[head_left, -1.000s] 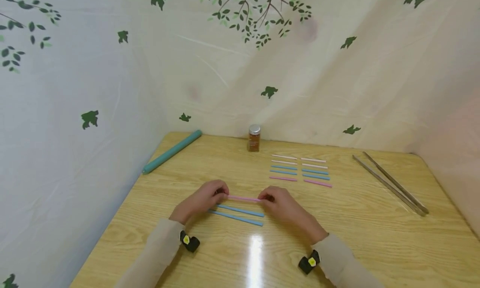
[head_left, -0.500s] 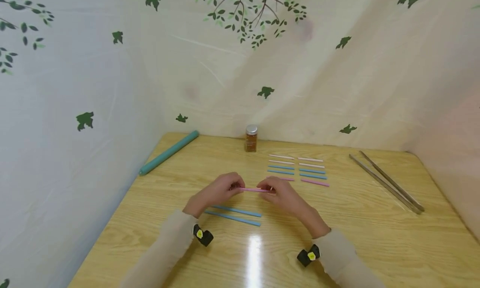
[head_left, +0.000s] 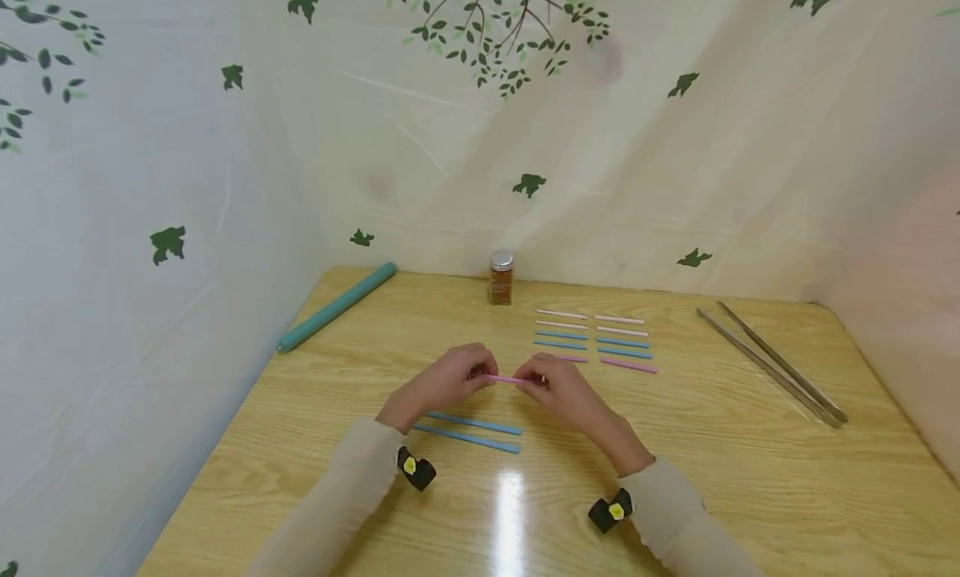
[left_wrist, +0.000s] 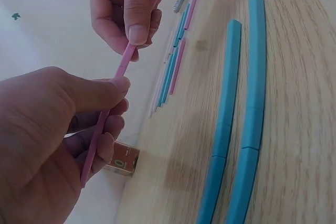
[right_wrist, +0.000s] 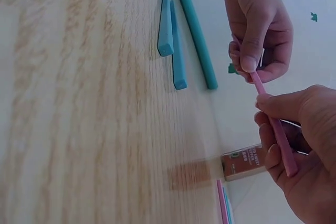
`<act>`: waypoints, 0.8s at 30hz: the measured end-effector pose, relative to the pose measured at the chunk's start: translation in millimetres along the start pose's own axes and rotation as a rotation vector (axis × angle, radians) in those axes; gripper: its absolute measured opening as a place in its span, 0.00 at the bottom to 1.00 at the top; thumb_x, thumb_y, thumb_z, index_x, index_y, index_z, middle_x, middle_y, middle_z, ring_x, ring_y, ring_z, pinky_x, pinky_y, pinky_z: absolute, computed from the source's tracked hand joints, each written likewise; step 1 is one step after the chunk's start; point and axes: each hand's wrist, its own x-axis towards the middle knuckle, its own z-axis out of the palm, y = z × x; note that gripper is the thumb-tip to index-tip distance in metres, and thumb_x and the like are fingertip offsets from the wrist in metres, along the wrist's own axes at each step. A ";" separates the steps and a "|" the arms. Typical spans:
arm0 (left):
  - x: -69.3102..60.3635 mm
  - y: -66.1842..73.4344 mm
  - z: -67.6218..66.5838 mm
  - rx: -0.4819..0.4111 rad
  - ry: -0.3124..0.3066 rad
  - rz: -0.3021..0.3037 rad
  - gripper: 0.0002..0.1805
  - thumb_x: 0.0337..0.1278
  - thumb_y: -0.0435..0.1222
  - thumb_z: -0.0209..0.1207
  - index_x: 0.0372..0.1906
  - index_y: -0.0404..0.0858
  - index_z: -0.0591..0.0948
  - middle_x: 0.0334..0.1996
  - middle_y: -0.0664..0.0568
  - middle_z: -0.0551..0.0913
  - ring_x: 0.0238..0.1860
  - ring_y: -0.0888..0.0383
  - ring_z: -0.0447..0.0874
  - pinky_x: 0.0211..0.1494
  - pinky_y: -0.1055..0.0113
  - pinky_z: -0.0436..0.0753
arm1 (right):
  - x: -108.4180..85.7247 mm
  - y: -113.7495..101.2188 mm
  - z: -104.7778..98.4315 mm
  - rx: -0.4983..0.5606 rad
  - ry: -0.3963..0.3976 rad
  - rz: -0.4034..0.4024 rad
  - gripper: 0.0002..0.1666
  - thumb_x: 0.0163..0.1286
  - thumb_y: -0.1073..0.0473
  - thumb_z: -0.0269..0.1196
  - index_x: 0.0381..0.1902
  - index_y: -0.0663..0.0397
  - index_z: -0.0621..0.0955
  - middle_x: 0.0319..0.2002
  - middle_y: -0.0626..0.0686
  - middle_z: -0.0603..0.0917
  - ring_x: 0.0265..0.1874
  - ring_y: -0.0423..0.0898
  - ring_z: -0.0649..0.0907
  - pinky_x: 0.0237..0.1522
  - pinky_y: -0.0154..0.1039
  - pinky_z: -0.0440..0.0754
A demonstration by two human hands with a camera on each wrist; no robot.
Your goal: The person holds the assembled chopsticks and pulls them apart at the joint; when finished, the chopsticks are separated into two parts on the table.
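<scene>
The jar (right_wrist: 242,163) reads "SWEET"; its finer print is illegible. One pink stick (head_left: 506,379), long axis running left to right, is above the tabletop (head_left: 750,477), pinched by both the left hand (head_left: 450,378) and right hand (head_left: 564,396). Two blue sticks (head_left: 472,439) lie nearer the person, ten assorted sticks (head_left: 624,343) beyond.

In the head view, the left hand (head_left: 442,383) and right hand (head_left: 566,396) are covering the ends of the pink stick (head_left: 504,379), and apparently part of a second pink stick (head_left: 576,359). The jar (head_left: 501,278) is showing print too small to read. In the left wrist view, two blue sticks (left_wrist: 255,77) are running off the bottom edge.
</scene>
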 end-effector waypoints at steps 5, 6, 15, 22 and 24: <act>1.8 -2.0 2.4 -0.004 -0.001 0.020 0.02 0.64 0.32 0.57 0.37 0.38 0.80 0.33 0.53 0.79 0.33 0.64 0.74 0.38 0.73 0.76 | -1.6 0.8 -1.7 0.019 -0.008 0.014 0.05 0.67 0.62 0.62 0.37 0.56 0.85 0.29 0.43 0.78 0.26 0.38 0.72 0.28 0.30 0.73; 2.1 -2.6 3.0 -0.005 -0.001 0.025 0.02 0.64 0.31 0.57 0.37 0.38 0.80 0.33 0.53 0.79 0.33 0.64 0.74 0.38 0.73 0.76 | -1.9 0.9 -1.9 0.022 -0.009 0.015 0.05 0.67 0.62 0.62 0.37 0.56 0.84 0.29 0.43 0.78 0.26 0.38 0.72 0.28 0.30 0.73; 1.8 -6.9 5.8 -0.008 0.010 0.064 0.02 0.64 0.31 0.57 0.38 0.39 0.80 0.34 0.52 0.79 0.35 0.63 0.76 0.40 0.72 0.78 | -4.4 6.1 -0.7 0.032 -0.029 0.025 0.06 0.68 0.61 0.61 0.38 0.57 0.84 0.30 0.45 0.79 0.27 0.37 0.72 0.29 0.31 0.73; 1.2 -6.9 7.4 -0.006 0.027 0.086 0.02 0.63 0.31 0.57 0.37 0.38 0.80 0.34 0.52 0.79 0.35 0.63 0.77 0.39 0.73 0.78 | -6.3 9.2 0.5 0.034 -0.004 -0.013 0.05 0.68 0.63 0.61 0.37 0.57 0.83 0.28 0.44 0.78 0.25 0.37 0.71 0.26 0.31 0.72; 1.3 -7.0 7.8 -0.005 0.030 0.086 0.02 0.63 0.31 0.57 0.37 0.38 0.80 0.34 0.52 0.79 0.35 0.63 0.77 0.40 0.73 0.77 | -6.6 9.3 0.4 0.037 -0.010 -0.006 0.05 0.68 0.62 0.61 0.37 0.58 0.83 0.28 0.44 0.77 0.25 0.37 0.71 0.26 0.31 0.72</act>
